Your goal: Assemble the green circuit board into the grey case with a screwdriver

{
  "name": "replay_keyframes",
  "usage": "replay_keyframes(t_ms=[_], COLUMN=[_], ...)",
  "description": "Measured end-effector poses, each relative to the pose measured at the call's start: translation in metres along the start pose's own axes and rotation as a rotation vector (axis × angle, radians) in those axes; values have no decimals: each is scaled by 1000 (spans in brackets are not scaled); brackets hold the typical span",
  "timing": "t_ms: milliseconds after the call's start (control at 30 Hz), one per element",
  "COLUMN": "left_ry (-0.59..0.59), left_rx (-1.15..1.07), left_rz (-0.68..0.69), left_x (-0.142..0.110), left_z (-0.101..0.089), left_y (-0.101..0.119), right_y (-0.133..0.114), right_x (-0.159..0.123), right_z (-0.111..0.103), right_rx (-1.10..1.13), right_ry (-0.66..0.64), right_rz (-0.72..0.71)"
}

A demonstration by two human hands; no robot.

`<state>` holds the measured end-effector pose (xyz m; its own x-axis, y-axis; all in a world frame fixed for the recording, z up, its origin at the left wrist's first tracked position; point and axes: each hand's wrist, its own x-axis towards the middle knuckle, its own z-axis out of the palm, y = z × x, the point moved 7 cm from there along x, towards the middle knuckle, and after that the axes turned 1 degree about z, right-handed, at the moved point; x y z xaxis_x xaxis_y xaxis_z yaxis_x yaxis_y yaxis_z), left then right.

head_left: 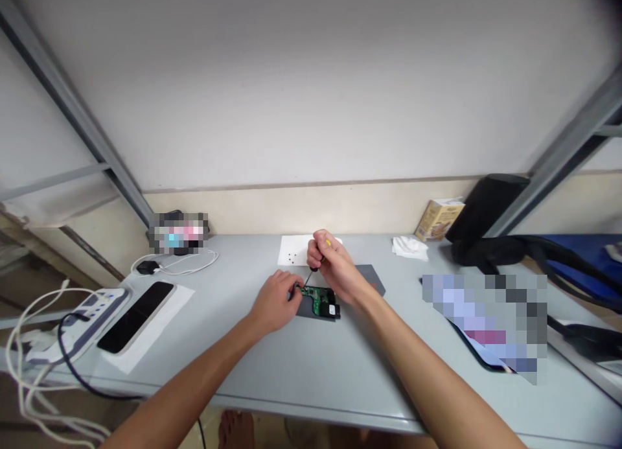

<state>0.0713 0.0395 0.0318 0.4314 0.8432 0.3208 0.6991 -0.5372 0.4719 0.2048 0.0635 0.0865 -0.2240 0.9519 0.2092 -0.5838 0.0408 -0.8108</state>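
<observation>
A hard drive [318, 301], its green circuit board facing up, lies on a dark grey mat at the middle of the desk. My right hand [326, 258] is closed around a screwdriver [308, 277] with a yellow and black handle. The shaft slants down to the left, and its tip meets the upper left part of the board. My left hand [276, 300] grips the drive's left end, fingers curled close to the tip. Several tiny dark screws [292, 258] lie on a white paper [286, 245] just behind.
A phone [137, 317] on paper and a power strip [80, 326] with cables are at left. A charger [147, 267] lies behind them. At right are a crumpled tissue [411, 248], a small box [438, 219], a blurred-out device and black straps [505, 251]. A wall closes the back.
</observation>
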Motion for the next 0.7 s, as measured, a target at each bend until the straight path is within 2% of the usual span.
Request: replay_keyframes(t_ms=[200,400,700], left_ry=[2,-2,0], left_rx=[-17,-16,-14], left_rz=[5,-11,-4], left_x=[-1,0,-1], left_z=[0,0,1], left_y=[-1,-1,-2], right_y=[2,-1,1], right_x=[2,1,3], right_z=[-3,-6,-5], right_rx=[96,2,31], right_ry=[7,32,10], right_rz=[42,-12,-2])
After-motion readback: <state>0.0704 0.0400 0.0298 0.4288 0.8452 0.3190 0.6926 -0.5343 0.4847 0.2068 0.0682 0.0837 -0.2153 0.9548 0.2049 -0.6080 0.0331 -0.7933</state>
